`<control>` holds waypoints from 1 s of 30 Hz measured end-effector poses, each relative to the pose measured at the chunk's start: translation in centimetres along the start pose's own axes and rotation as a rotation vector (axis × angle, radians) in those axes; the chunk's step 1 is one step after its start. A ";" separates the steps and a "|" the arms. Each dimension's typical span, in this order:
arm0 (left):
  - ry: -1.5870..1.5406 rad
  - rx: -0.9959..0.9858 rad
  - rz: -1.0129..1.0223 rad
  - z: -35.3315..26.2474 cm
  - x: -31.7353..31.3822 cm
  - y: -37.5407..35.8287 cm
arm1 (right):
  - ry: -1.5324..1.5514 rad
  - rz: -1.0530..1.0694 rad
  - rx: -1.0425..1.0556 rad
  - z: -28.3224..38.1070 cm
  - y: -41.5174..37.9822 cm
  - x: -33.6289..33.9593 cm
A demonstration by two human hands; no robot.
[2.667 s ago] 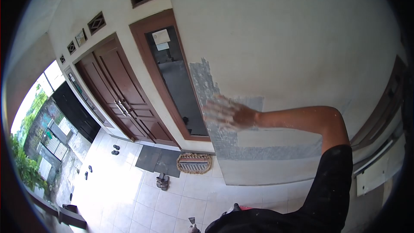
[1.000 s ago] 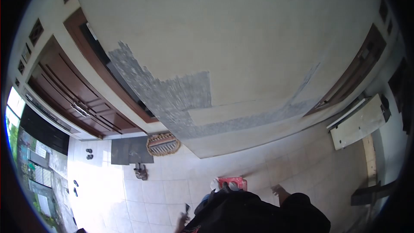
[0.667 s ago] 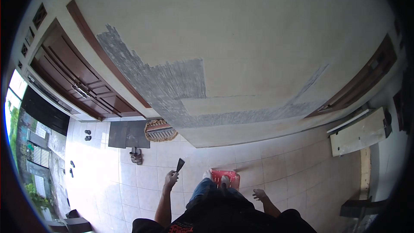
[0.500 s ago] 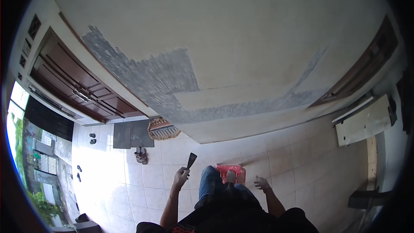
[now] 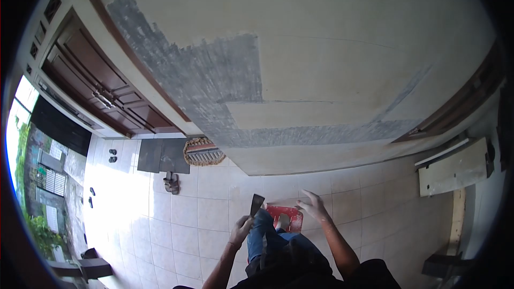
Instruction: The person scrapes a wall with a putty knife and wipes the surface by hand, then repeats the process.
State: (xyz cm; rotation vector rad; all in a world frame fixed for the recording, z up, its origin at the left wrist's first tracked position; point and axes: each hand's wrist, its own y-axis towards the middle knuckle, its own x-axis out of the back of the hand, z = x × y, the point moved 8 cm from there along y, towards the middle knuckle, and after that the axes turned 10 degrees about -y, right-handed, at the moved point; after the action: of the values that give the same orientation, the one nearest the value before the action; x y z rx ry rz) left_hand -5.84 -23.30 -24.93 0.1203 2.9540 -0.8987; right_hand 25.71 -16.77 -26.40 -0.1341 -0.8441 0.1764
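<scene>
My left hand [image 5: 242, 229] is closed round the handle of a scraper [image 5: 257, 203], whose dark blade points up beside my knee. Fingers spread and holding nothing, my right hand [image 5: 314, 206] hovers near the right side of a red stool [image 5: 294, 219]. One of my feet [image 5: 283, 221] rests on the stool. In front of me rises a pale wall [image 5: 332, 75] with a broad, rough grey patch [image 5: 214, 69] at the left and a grey band running low to the right.
A brown double door [image 5: 107, 88] stands at the left. On the tiled floor lie a dark mat [image 5: 160, 155], a woven round mat [image 5: 204, 152] and sandals [image 5: 171, 183]. A pale panel [image 5: 452, 170] leans at the right, above a dark bench-like object [image 5: 447, 266].
My left hand has moved right with the scraper, closer to my knee. My right hand has risen and come inward to the stool. The view has shifted slightly, bringing the wall nearer.
</scene>
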 end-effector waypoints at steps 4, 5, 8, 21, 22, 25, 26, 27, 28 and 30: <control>-0.186 -0.079 0.062 -6.0 -3.3 0.6 | 0.668 0.317 -0.052 9.5 3.2 -2.0; -0.217 -0.095 0.105 -7.6 -4.2 0.6 | 0.707 0.348 -0.028 12.7 3.5 -1.4; -0.168 -0.249 0.128 -9.8 -5.7 0.9 | 0.787 0.416 0.017 16.8 3.5 -2.3; 0.264 -0.545 -0.162 -13.5 -1.7 -2.5 | 0.867 0.267 -0.227 13.6 1.2 -1.0; 0.275 -0.497 -0.156 -13.9 -1.3 -2.8 | 0.852 0.261 -0.283 13.5 0.8 -0.4; 0.230 -0.423 -0.114 -13.2 -0.1 -2.0 | 0.907 0.199 -0.297 13.3 1.1 0.9; 0.213 -0.400 -0.126 -13.7 0.0 -2.1 | 0.875 0.172 -0.243 14.1 1.6 1.8; 0.206 -0.457 -0.111 -13.7 0.3 -1.4 | 0.865 0.180 -0.233 14.7 2.1 2.5; 0.200 -0.508 -0.096 -13.0 0.6 -0.3 | 0.856 0.191 -0.227 15.3 2.6 3.1; 0.144 -0.534 -0.068 -12.8 0.1 0.4 | 0.818 0.157 -0.165 15.8 3.6 3.9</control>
State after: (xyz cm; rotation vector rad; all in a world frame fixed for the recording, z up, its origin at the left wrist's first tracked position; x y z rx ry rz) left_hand -6.23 -15.85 -14.57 0.0619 3.2248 -0.0830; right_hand 15.98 -11.64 -13.84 -0.3962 -0.0302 0.1784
